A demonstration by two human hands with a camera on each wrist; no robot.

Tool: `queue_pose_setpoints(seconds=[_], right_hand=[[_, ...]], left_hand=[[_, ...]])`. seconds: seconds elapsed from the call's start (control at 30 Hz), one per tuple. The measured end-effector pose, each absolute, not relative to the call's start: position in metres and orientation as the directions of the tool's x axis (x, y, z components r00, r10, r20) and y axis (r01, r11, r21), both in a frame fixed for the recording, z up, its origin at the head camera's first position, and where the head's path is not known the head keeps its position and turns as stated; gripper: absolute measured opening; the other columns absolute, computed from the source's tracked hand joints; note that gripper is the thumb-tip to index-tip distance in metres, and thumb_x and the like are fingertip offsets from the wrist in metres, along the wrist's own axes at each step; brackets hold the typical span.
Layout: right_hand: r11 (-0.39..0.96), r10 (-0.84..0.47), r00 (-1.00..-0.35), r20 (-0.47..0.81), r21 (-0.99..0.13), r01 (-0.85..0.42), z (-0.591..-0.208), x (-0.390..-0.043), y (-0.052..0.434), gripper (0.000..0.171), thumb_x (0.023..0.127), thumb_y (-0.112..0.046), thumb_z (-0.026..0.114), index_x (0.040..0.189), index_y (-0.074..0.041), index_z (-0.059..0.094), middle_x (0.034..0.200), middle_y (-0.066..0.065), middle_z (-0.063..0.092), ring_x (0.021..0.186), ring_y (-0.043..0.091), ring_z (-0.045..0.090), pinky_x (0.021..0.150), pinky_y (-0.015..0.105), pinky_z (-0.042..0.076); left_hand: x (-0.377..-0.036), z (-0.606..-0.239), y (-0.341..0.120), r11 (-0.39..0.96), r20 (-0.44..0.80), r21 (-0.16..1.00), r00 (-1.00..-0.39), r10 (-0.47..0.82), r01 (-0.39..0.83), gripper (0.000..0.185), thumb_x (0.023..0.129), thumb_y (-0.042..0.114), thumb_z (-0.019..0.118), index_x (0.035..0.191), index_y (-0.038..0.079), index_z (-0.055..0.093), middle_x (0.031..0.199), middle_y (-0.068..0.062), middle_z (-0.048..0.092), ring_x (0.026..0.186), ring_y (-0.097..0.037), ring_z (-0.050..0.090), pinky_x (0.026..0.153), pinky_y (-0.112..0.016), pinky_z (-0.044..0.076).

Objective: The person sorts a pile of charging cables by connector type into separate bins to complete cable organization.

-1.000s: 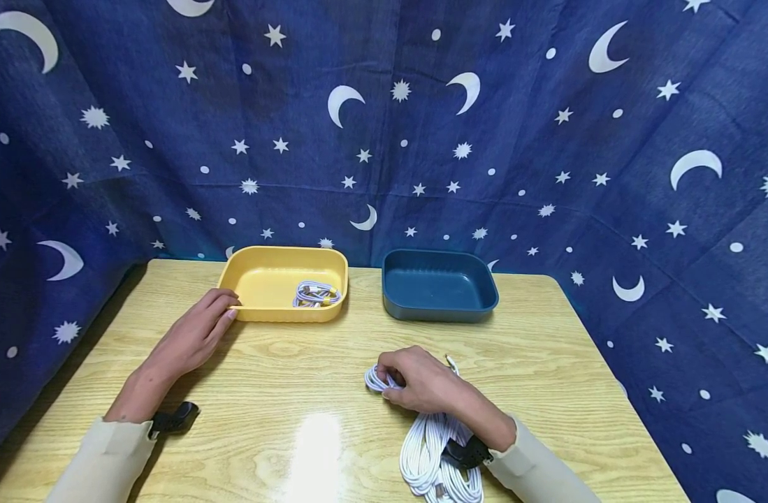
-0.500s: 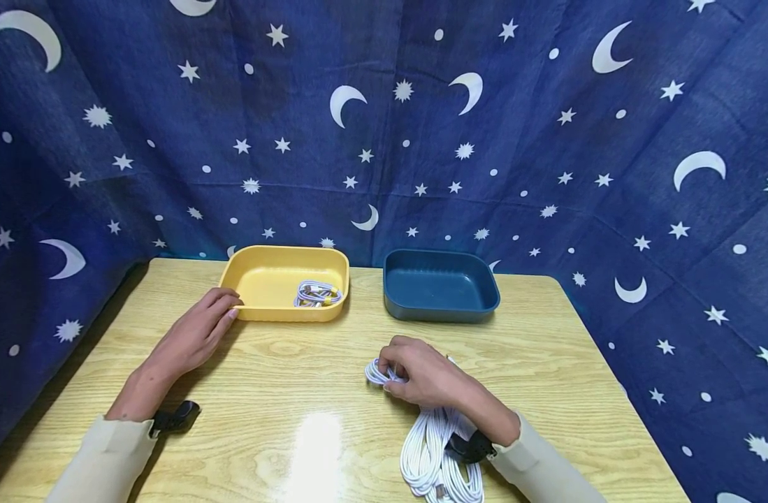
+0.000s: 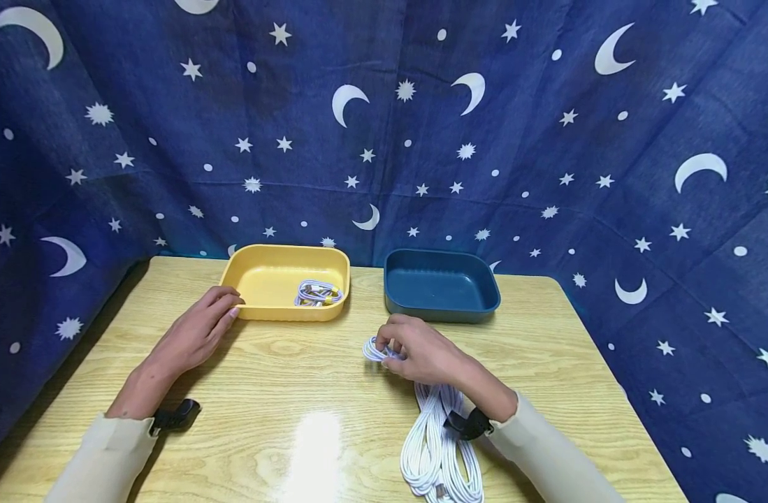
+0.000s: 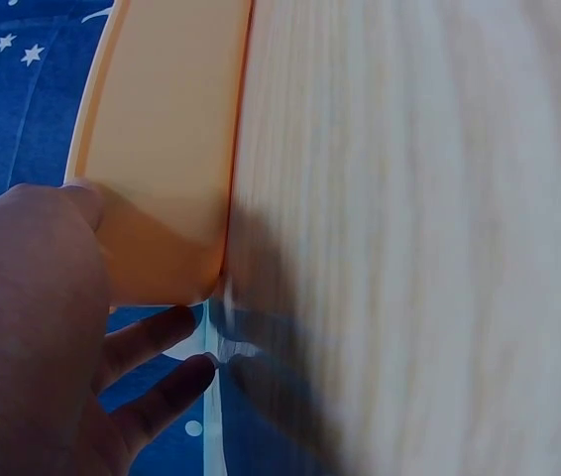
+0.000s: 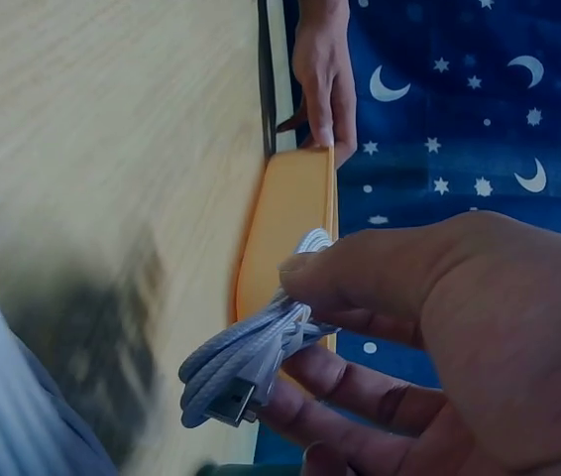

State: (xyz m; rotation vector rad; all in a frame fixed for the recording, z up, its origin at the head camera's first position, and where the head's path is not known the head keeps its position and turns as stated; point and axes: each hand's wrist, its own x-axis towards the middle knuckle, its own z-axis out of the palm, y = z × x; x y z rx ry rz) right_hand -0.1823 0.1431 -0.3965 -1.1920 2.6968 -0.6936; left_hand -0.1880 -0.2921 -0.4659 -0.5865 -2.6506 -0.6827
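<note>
My right hand [image 3: 401,347] pinches a small coiled white cable [image 3: 374,347] just above the wooden table [image 3: 283,391]; the right wrist view shows that coiled white cable [image 5: 251,362] with its plug between thumb and fingers. A larger bundle of white cables [image 3: 437,447] lies under my right forearm. My left hand [image 3: 215,314] rests its fingers on the near left corner of the yellow tray [image 3: 258,276], which holds one coiled cable [image 3: 317,293]. In the left wrist view the yellow tray [image 4: 167,149] lies beside my left hand [image 4: 112,327].
A dark blue tray [image 3: 443,307] stands to the right of the yellow one, with nothing seen in it. A starry blue cloth [image 3: 384,126] hangs behind and around the table. Bare wood lies between my two arms.
My right hand has lifted the small coil and carried it away from me, toward the trays. The left hand has stayed on the yellow tray.
</note>
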Motion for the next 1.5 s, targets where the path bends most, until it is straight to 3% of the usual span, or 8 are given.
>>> queue_pose_setpoints(seconds=[0.57, 1.5], right_hand=[[0.546, -0.751, -0.637, 0.174, -0.378, -0.747, -0.385, -0.207, 0.125, 0.013, 0.089, -0.009, 0.077, 0.101, -0.015, 0.074, 0.102, 0.0, 0.065, 0.08, 0.02, 0.064, 0.07, 0.029, 0.049], [0.543, -0.769, -0.616, 0.172, -0.334, -0.77, -0.379, -0.25, 0.093, 0.014, 0.087, -0.006, 0.075, 0.1, -0.013, 0.075, 0.101, 0.004, 0.068, 0.086, 0.02, 0.067, 0.075, 0.032, 0.053]], left_hand=[[-0.188, -0.467, -0.292, 0.796, 0.421, 0.381, -0.855, 0.302, 0.469, 0.015, 0.112, 0.015, 0.054, 0.121, 0.011, 0.066, 0.13, -0.011, 0.057, 0.116, -0.031, 0.059, 0.098, -0.058, 0.048], [-0.191, -0.469, -0.294, 0.789, 0.447, 0.362, -0.835, 0.32, 0.496, 0.014, 0.111, 0.013, 0.056, 0.119, 0.01, 0.067, 0.129, -0.012, 0.059, 0.115, -0.032, 0.059, 0.098, -0.056, 0.047]])
